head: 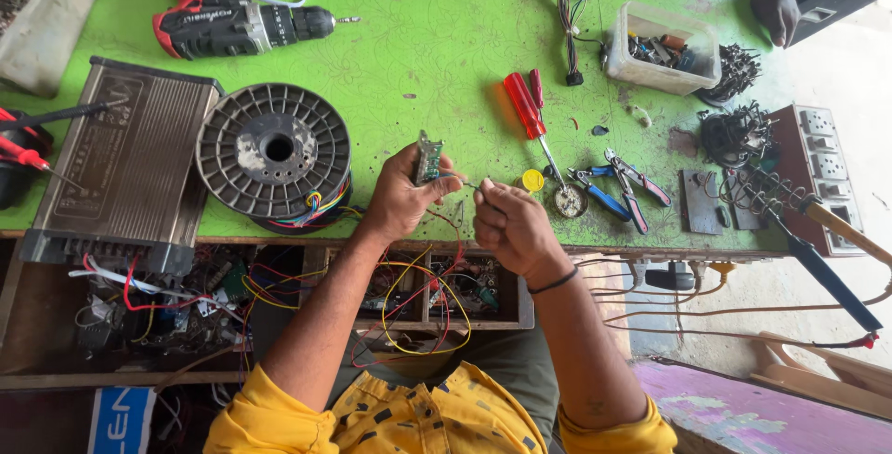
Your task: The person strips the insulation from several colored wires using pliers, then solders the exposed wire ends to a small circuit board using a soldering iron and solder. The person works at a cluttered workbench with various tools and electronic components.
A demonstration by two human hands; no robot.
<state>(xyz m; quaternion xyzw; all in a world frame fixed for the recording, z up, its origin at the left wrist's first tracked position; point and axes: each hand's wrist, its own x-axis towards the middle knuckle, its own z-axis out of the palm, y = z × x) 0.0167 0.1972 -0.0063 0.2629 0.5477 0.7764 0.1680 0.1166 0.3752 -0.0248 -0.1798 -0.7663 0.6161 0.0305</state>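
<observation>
My left hand [401, 196] holds a small green circuit board [428, 157] upright above the front edge of the green table [437, 36]. My right hand [509, 224] is closed with a thin wire end [467, 184] pinched between its fingers, close beside the board. Red and yellow wires [437, 305] hang from the board toward my lap. A red-handled screwdriver [527, 110] lies just beyond my right hand.
A grey wire spool [274, 152] and a metal power supply box [125, 161] sit left. A red drill [223, 17] lies at the back. Blue pliers [618, 189], a soldering iron [827, 268], a parts tub [662, 50] and a socket board [822, 171] are right. Another person's hand [776, 8] rests top right.
</observation>
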